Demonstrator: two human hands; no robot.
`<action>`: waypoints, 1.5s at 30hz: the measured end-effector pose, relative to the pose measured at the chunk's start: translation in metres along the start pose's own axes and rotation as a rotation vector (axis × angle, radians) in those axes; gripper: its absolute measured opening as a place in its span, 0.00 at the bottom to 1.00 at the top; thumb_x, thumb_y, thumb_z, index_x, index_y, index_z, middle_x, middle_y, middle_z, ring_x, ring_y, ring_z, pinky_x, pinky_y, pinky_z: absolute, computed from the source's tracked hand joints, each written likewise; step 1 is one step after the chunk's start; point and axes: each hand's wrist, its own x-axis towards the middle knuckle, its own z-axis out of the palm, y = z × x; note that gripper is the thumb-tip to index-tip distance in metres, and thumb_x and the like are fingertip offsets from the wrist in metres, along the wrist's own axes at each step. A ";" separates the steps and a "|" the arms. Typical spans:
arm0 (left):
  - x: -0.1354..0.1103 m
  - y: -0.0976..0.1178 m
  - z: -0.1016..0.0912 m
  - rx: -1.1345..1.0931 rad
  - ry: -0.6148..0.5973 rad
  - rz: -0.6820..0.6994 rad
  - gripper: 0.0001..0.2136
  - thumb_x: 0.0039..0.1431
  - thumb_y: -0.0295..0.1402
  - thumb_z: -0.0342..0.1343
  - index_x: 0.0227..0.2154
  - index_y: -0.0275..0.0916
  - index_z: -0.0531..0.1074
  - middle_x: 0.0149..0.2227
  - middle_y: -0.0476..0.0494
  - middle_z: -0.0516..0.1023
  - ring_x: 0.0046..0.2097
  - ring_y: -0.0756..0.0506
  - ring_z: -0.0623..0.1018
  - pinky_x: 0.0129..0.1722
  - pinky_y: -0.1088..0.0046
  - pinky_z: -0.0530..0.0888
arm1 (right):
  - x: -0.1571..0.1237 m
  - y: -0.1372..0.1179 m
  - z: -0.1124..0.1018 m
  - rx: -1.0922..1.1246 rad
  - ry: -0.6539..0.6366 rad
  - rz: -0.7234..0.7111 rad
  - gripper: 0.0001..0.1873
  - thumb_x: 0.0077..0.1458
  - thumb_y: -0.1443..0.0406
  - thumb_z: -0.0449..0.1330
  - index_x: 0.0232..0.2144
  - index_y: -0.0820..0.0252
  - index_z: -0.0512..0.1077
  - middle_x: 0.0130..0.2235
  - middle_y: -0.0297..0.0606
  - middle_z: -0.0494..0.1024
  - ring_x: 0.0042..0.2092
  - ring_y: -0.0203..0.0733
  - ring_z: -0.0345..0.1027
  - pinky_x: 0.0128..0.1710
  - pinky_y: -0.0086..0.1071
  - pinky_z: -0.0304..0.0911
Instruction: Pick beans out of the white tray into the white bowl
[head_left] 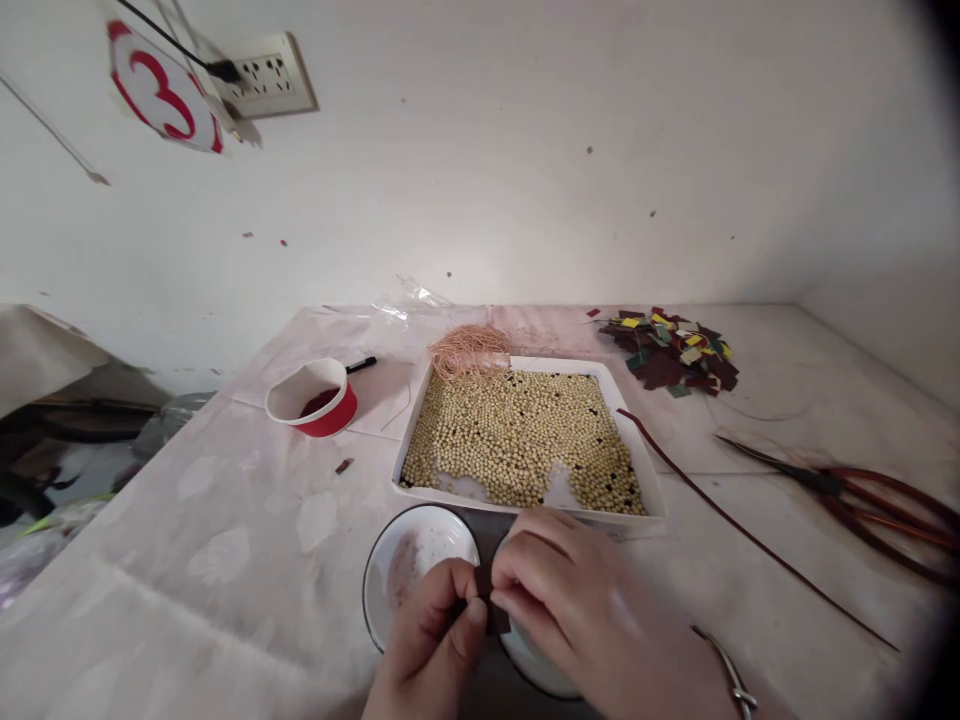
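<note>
Your table (225, 640), under a pale, blotched cloth, takes up most of the lower view. At its middle sits the white tray (648, 476), spread with yellowish bead-like grains (510, 430) and a few dark ones. Your right hand (589, 600) and left hand (435, 640) meet just in front of the tray. The scissors (829, 483) lie at far right, points toward the tray. Behind them is a heap of scraps (664, 355), dark red, green and yellow. Your left bowl (435, 530) is partly behind your left hand; the right bowl (532, 665) is mostly hidden under your right. To the tray's left stands a red-and-white cup (330, 415) with dark red contents. A copper-coloured bundle (469, 350) rests on the tray's back-left corner, and a dark red strip (720, 510) runs between tray and scissors. Smallest is the dark piece (496, 620), between your hands: left thumb and forefinger pinch it closed, and your right fingertips close together at its edge.
</note>
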 end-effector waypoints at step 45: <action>0.001 -0.005 0.003 -0.058 0.004 0.066 0.15 0.59 0.44 0.53 0.24 0.39 0.63 0.22 0.53 0.61 0.26 0.51 0.56 0.26 0.73 0.54 | 0.005 0.129 -0.009 -0.137 -0.090 0.378 0.04 0.54 0.70 0.59 0.26 0.62 0.70 0.28 0.31 0.73 0.30 0.37 0.67 0.33 0.33 0.62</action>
